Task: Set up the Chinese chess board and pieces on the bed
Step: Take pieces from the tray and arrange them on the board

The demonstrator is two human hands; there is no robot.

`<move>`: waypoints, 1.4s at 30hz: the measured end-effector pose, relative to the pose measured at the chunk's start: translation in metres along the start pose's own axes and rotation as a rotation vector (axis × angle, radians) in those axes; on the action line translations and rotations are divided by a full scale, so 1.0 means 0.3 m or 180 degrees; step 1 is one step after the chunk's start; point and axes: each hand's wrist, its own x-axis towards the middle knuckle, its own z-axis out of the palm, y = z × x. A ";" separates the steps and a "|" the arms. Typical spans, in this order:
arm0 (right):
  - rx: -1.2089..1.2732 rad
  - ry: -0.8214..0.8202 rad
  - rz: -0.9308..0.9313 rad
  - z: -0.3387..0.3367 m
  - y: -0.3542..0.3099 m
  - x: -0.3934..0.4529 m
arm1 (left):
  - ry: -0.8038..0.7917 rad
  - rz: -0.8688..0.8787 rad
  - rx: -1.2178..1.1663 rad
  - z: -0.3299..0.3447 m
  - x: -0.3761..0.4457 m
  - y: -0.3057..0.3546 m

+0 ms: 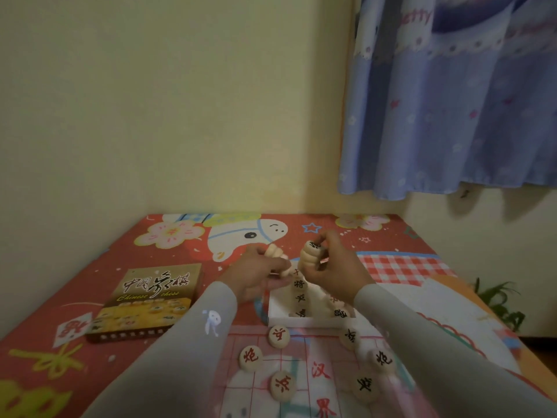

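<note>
— Both hands busy?
— Yes. The right hand grips a stack of pieces above the white tray; the left hand pinches a few more.
— And the board?
— Flat on the bed, six pieces on it.

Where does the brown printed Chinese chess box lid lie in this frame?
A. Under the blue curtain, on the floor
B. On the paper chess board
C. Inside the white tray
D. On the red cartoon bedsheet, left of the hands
D: the brown printed Chinese chess box lid lies flat on the red cartoon bedsheet, left of the left hand, apart from the white tray.
</note>
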 end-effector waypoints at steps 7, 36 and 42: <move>0.0049 -0.0322 -0.0313 0.001 -0.224 -0.145 | -0.0313 -0.0263 -0.0816 -0.027 -0.226 0.026; -0.1161 -0.1306 -0.0325 0.304 -0.660 -0.466 | 0.0867 -0.0769 -0.1468 -0.191 -0.751 -0.095; -0.1175 -0.1103 -0.0285 0.321 -0.653 -0.442 | 0.0857 -0.0762 -0.1410 -0.224 -0.752 -0.101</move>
